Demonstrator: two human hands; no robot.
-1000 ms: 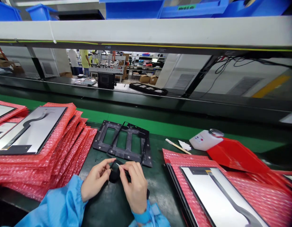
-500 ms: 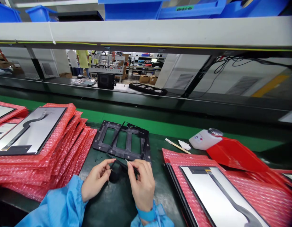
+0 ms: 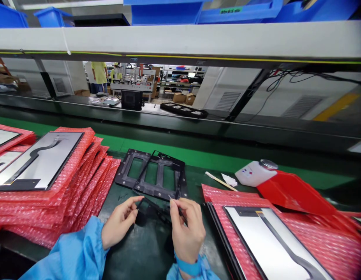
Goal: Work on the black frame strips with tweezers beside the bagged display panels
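My left hand (image 3: 118, 222) is closed in a pinch on the end of a thin black strip (image 3: 153, 206), just in front of the black fixture plate (image 3: 126, 181). The strip slants toward my right hand (image 3: 188, 230), which is closed too. A slim piece with a pale tip (image 3: 170, 197) pokes up from its thumb and fingers; the rest of it is hidden. On the fixture plate, which has several rectangular openings, rests a narrow black frame (image 3: 143, 171), set askew.
At left, display panels (image 3: 63, 146) lie on stacked red bubble-wrap sleeves (image 3: 89, 182). Another panel (image 3: 273, 241) tops the right-hand pile. Behind that are a white bottle (image 3: 252, 174), a wooden-handled brush (image 3: 221, 181) and a crumpled white wipe (image 3: 229, 179). A shelf (image 3: 180, 41) spans above.
My right hand has moved right, away from my left hand, with the pale-tipped piece. More of the black strip between my hands shows. My left hand stays about where it was.
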